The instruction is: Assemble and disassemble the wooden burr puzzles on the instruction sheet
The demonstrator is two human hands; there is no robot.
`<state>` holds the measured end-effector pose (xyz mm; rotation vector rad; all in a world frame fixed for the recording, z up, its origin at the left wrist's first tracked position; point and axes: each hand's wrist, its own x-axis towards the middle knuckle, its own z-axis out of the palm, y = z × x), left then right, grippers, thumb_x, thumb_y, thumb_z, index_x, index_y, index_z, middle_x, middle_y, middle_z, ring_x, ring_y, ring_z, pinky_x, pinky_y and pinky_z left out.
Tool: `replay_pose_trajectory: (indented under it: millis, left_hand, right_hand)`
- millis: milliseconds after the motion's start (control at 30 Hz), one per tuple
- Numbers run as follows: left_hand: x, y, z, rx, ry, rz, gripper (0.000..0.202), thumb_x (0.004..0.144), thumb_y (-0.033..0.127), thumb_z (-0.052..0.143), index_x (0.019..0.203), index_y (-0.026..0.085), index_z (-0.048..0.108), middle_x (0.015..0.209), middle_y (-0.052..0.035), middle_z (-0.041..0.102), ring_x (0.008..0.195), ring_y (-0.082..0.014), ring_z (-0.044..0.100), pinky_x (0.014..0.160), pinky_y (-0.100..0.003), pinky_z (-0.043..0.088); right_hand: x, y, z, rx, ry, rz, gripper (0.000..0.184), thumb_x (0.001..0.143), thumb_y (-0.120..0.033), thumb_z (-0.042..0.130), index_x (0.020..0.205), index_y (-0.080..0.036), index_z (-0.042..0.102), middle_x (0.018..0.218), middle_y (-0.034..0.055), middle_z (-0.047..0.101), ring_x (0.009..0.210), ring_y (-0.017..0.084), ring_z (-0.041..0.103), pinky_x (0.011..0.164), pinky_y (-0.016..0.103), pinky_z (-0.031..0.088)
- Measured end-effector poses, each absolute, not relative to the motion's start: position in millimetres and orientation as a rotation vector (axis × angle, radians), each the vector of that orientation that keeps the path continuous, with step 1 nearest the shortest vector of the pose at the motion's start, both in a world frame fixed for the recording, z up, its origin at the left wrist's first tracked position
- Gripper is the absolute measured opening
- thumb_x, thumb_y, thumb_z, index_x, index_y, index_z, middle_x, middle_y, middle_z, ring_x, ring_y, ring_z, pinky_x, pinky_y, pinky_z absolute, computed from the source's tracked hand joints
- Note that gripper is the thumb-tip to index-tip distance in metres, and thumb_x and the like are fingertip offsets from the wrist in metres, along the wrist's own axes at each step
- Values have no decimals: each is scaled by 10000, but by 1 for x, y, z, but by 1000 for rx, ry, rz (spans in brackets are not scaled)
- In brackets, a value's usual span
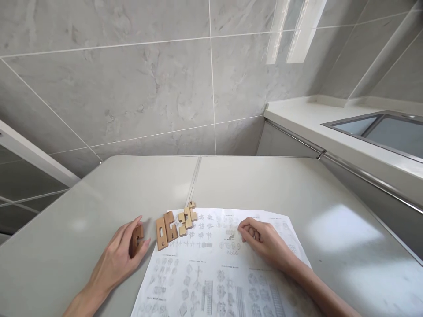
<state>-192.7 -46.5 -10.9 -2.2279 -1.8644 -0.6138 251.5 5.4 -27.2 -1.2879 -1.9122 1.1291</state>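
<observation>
My left hand [124, 252] rests on the grey table [264, 185] and its fingers curl round a wooden puzzle piece [135, 240] standing on edge. Just right of it, several more numbered wooden pieces [175, 224] lie in a row at the upper left corner of a printed instruction sheet [214, 273]. My right hand [262, 240] lies on the sheet with its fingers curled under in a loose fist, and I see nothing in it.
A grey tiled wall rises behind the table. To the right runs a white counter [307, 119] with a sunken steel sink [386, 130]. A seam [194, 180] divides the tabletop down the middle.
</observation>
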Motion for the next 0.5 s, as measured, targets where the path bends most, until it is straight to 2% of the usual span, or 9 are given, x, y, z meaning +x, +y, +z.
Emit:
replay_pose_trajectory:
  millis: [100,300,433,500]
  left_hand:
    - [-175,-39,-8,-2112,-1997,-717,511,1048,529,526,1487,266,546,1314,-124,679,1100,-283,749,854,-357,628]
    - [-137,-26,-3,-2151,-2006,-779,498,1063,528,506,1482,264,558,1350,-125,620,1135,-285,738,885,-381,647]
    - [-122,-21,-7,-2270,-1935,-713,484,1046,508,560,1462,261,589,1354,-142,611,1051,-283,752,776,-360,656]
    - [-118,-19,-8,-2299,-1907,-700,459,1039,489,579,1434,257,614,1337,-145,618,1023,-280,751,778,-367,656]
  right_hand:
    - [250,6,-26,-1298,-1916,1122,284,1085,-376,486,917,-227,660,766,19,719,662,184,611,655,314,494]
    - [248,5,-24,-1332,-1925,1106,270,1083,-358,487,896,-240,642,747,-3,691,666,185,599,664,309,466]
    - [249,4,-22,-1328,-1913,1128,271,1087,-363,485,916,-239,654,757,1,689,670,188,594,658,308,470]
    - [249,4,-21,-1325,-1911,1127,275,1087,-362,483,908,-239,652,750,2,683,665,189,588,652,307,470]
